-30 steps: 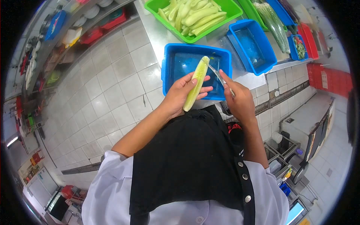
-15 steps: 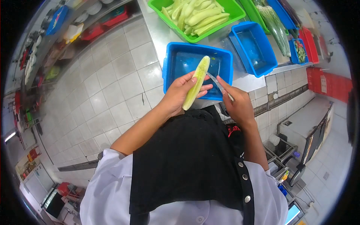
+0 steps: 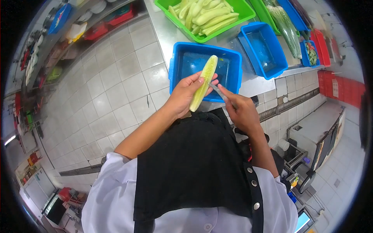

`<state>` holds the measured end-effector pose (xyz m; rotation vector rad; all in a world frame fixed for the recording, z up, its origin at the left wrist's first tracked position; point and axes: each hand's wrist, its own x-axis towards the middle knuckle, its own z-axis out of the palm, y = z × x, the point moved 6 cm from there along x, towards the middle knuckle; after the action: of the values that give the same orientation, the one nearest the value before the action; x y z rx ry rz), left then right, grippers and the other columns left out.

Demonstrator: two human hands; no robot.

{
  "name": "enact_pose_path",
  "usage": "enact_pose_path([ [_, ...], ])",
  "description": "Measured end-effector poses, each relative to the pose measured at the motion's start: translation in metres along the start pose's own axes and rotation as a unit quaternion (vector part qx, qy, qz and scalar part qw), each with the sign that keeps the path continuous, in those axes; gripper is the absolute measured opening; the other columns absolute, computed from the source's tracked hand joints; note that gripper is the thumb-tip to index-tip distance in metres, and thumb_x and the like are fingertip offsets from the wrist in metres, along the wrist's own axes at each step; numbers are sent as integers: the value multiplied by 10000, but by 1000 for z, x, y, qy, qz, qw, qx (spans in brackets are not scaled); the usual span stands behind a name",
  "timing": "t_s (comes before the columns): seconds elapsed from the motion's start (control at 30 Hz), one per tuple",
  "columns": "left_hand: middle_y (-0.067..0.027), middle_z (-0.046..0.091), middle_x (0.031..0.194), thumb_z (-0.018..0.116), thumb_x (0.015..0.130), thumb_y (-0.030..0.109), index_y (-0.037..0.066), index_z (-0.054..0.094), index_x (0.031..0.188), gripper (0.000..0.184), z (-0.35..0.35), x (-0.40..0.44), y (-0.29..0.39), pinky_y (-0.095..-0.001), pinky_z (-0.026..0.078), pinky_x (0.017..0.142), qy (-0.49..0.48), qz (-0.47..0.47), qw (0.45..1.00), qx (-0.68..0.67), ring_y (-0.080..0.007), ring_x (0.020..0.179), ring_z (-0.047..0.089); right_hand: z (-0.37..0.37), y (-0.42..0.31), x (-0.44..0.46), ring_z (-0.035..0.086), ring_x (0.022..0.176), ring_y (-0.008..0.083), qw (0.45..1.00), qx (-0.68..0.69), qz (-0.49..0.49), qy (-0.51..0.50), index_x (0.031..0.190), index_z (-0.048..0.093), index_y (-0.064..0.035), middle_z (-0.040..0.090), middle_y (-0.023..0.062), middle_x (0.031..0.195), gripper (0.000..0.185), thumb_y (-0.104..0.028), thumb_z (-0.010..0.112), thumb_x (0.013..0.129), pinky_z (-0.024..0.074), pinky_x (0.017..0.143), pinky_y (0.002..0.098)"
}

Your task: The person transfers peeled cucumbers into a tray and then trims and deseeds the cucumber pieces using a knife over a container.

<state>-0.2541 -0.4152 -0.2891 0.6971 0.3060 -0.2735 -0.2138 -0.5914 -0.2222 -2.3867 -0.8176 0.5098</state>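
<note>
Pale-green, long halved cucumber (image 3: 206,79) slants in the person's bare left hand (image 3: 185,92)

Its long axis runs obliquely, one end up and to the right, away from the body, the other down and to the left, just above the top of the black cloth apron (image 3: 194,167). The cut face, with its seedy middle strip, is turned up towards the head camera. The left hand grips it, thumb across the near edge and fingers behind; the piece is held above the rectangular blue plastic basin (image 3: 184,62) on the shiny metal desk (image 3: 165,37).

The bare right hand (image 3: 244,110) is closed around a slim, silvery metal knife (image 3: 218,92), its blade slanting up and to the left, its tip at the cucumber's right edge; whether they touch is hard to make out. The fist hides the knife's handle, and the cucumber covers parts of the left fingers.

Beyond the basin, a green plastic tub (image 3: 229,25) holds a heap of similar pale-green pieces (image 3: 210,17), most lying lengthwise, some aslant; the top edge of the view cuts it off. To the right stands a narrower blue plastic tub (image 3: 268,58), tilted in the view.

A white label (image 3: 335,87) shows on a red surface (image 3: 349,91) at far right, its writing too small to read.
</note>
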Motion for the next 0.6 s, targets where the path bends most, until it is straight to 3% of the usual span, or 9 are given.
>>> enact_pose_path([
  [0.23, -204, 556, 1529, 467, 1148, 221, -51, 346, 1608, 548, 0, 2, 5, -376, 503, 1170, 3, -2, 1000, -28, -291, 1408, 571, 3, 3, 5, 752, 948, 393, 999, 3, -14, 43, 1445, 672, -146, 760, 239, 1133, 441, -61, 645, 1014, 579, 855, 436],
  [0.3, -212, 559, 1524, 465, 1150, 237, -64, 349, 1602, 555, 0, 3, 6, -367, 510, 1163, -3, -5, 1000, -20, -279, 1387, 586, -2, 3, 7, 716, 770, 367, 991, 8, -76, 113, 1479, 646, -268, 742, 187, 908, 506, -99, 660, 1002, 561, 718, 461],
  [0.53, -230, 573, 1502, 466, 1151, 251, -84, 385, 1576, 547, -1, 4, 0, -364, 515, 1158, 0, -16, 999, -33, -271, 1374, 595, -2, 5, 3, 699, 721, 351, 994, 11, -71, 77, 1480, 647, -270, 736, 177, 886, 512, -97, 664, 999, 557, 697, 458],
  [0.6, -227, 579, 1498, 472, 1150, 252, -86, 397, 1569, 544, -2, 5, -1, -367, 515, 1157, 15, -20, 999, -33, -270, 1371, 598, 2, 4, 3, 754, 958, 402, 1000, 24, -9, 7, 1457, 666, -162, 759, 253, 1126, 461, -49, 643, 1010, 581, 866, 426],
])
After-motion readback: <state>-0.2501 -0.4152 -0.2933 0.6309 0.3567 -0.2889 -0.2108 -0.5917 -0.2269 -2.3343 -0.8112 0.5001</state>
